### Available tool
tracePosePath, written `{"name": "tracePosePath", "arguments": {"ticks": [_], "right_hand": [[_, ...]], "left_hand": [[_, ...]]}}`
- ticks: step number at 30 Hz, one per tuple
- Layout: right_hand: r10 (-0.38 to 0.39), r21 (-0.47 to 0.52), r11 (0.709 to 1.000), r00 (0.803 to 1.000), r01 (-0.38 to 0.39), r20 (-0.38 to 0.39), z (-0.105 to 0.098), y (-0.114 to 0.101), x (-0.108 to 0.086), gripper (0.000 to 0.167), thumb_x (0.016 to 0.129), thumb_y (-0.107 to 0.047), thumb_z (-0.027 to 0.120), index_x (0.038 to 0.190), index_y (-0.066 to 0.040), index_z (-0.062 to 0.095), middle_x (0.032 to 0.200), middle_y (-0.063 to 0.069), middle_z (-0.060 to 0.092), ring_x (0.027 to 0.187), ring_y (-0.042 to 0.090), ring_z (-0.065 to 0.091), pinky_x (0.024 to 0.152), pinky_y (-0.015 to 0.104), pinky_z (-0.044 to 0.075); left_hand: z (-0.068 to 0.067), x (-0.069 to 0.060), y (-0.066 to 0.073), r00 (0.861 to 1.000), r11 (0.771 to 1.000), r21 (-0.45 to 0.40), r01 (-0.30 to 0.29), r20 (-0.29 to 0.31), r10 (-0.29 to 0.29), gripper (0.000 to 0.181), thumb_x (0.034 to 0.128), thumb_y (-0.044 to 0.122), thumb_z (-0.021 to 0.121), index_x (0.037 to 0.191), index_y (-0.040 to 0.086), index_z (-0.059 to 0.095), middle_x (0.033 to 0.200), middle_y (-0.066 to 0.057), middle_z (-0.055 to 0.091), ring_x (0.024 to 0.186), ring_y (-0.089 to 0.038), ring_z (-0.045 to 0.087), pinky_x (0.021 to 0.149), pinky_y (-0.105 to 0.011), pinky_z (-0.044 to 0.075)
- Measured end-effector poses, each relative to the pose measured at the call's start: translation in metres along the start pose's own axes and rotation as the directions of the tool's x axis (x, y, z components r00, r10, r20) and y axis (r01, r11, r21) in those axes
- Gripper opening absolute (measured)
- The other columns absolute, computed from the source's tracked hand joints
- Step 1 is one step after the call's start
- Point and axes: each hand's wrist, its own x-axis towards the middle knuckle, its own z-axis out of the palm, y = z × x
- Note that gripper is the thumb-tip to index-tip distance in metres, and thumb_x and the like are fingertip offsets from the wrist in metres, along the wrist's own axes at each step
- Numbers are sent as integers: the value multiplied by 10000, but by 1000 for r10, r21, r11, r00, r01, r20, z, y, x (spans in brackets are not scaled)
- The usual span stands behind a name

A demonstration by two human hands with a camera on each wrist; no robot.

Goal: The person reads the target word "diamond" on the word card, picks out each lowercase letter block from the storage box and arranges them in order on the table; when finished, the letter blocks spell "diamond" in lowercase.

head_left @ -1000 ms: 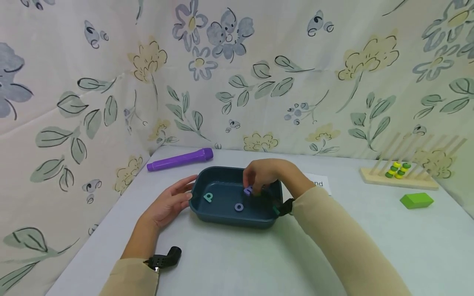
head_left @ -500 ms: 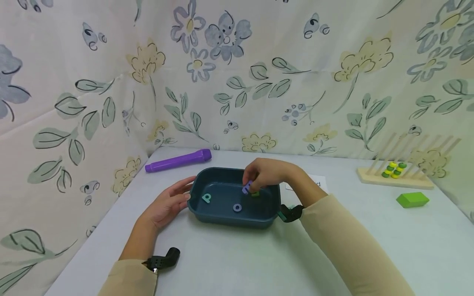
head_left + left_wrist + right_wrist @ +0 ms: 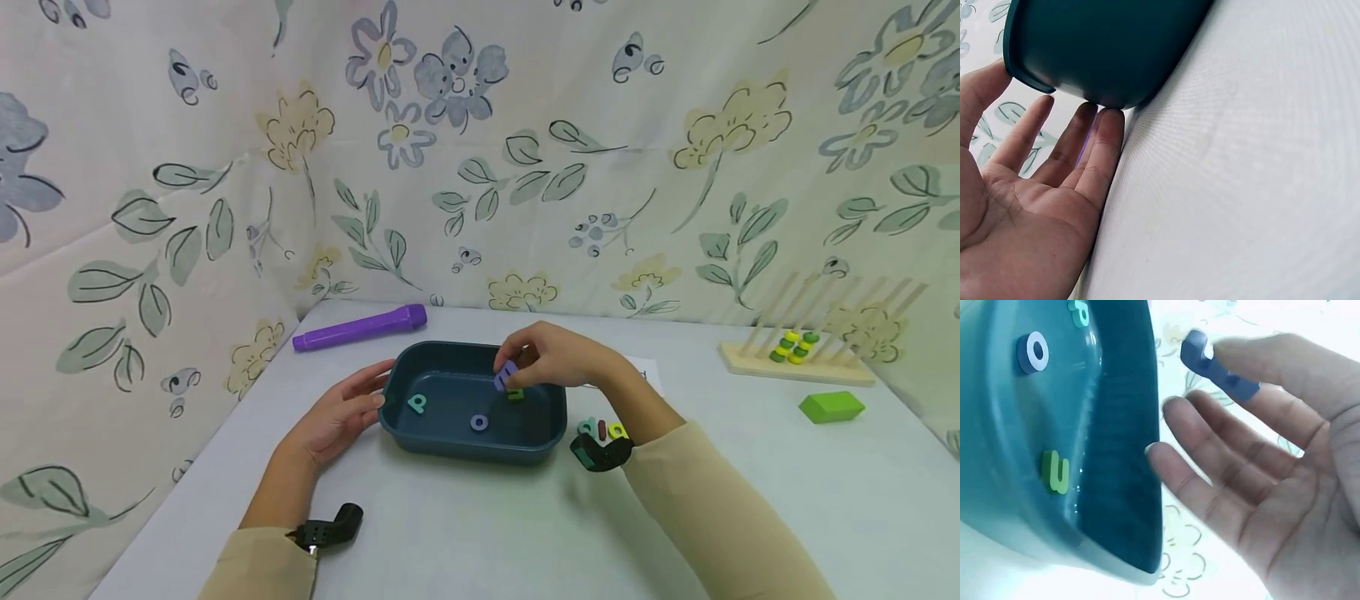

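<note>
A dark teal plastic tray [image 3: 450, 446] stands on the table with small letter pieces inside. My left hand [image 3: 341, 417] is at its left end; in the left wrist view the extended fingertips [image 3: 1113, 115] touch or nearly touch the tray's wall, thumb by the rim. Thumb and index finger of my right hand [image 3: 555, 357] pinch a purple letter [image 3: 505, 377] over the tray's right half; which letter it is I cannot tell. In the tray lie a mint letter [image 3: 417, 403], a purple ring-shaped letter [image 3: 478, 422] and a green letter [image 3: 1055, 473].
Right of the tray are a mint letter [image 3: 587, 427], a red piece [image 3: 602, 430] and a yellow letter [image 3: 617, 431]. A printed paper [image 3: 647, 372] is partly behind my right arm. Farther out are a purple tube [image 3: 360, 327], a green block [image 3: 832, 407] and a wooden peg rack [image 3: 795, 367] with beads.
My right hand has lifted the purple letter up from the tray floor. Its wrist has shifted right, so the green letter and the pieces beside the tray now show. The left hand stays put.
</note>
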Motion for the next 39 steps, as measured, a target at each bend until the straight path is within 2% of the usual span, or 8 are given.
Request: {"name": "tracePosePath", "arguments": {"ticks": [4, 10, 18, 23, 26, 33, 39], "right_hand": [[-11, -3, 1000, 999, 11, -51, 1, 3, -3, 241, 936, -146, 715, 1173, -109, 731, 1047, 27, 735, 982, 238, 681, 911, 361, 584], [-33, -36, 999, 988, 27, -153, 4, 9, -8, 305, 931, -161, 660, 1224, -111, 729, 1088, 40, 725, 943, 198, 639, 841, 333, 561], [-33, -26, 999, 976, 28, -217, 9, 14, -10, 439, 940, -169, 632, 1374, -105, 649, 1129, 76, 691, 913, 207, 658, 817, 323, 572], [-67, -18, 998, 960, 64, -273, 12, 14, -12, 383, 920, -165, 707, 1279, -67, 618, 1071, 83, 680, 914, 215, 657, 831, 339, 566], [-80, -23, 997, 951, 77, -298, 14, 14, -13, 316, 926, -177, 726, 1217, -79, 650, 1054, 69, 681, 911, 219, 644, 813, 342, 563], [-115, -32, 993, 935, 111, -334, 18, 11, -19, 311, 962, -171, 695, 1269, -127, 681, 1082, 62, 689, 920, 224, 642, 818, 350, 567], [-120, -43, 993, 936, 112, -330, 18, 9, -28, 339, 976, -158, 669, 1314, -137, 687, 1123, 75, 689, 940, 222, 659, 832, 346, 571]], "left_hand": [[0, 0, 0, 1000, 1000, -1, -5, 2, 5, 636, 1032, 160, 614, 1614, 131, 358, 1684, -145, 281, 1318, -98, 570, 1044, -250, 524], [1, 0, 1, 1000, 1000, 5, -9, 5, 9, 634, 1035, 161, 611, 1614, 126, 356, 1685, -147, 277, 1314, -83, 564, 1044, -247, 523], [2, -1, 2, 1000, 1000, -3, -11, 10, 11, 626, 1038, 144, 598, 1614, 118, 353, 1686, -144, 275, 1325, -89, 560, 1050, -255, 519], [1, -1, 1, 1000, 1000, -4, -12, 13, 12, 623, 1040, 146, 595, 1614, 122, 355, 1689, -134, 271, 1340, -94, 545, 1054, -255, 516], [1, -1, 1, 1000, 1000, -5, -8, 15, 9, 628, 1039, 150, 598, 1615, 121, 350, 1690, -137, 270, 1340, -97, 542, 1052, -250, 518], [1, -1, 1, 1000, 1000, -2, -5, 14, 5, 636, 1037, 161, 602, 1618, 127, 345, 1693, -134, 265, 1352, -106, 530, 1056, -248, 515], [1, -1, 2, 1000, 1000, 3, -3, 12, 3, 638, 1036, 168, 603, 1619, 130, 345, 1693, -138, 264, 1362, -120, 524, 1054, -244, 516]]}}
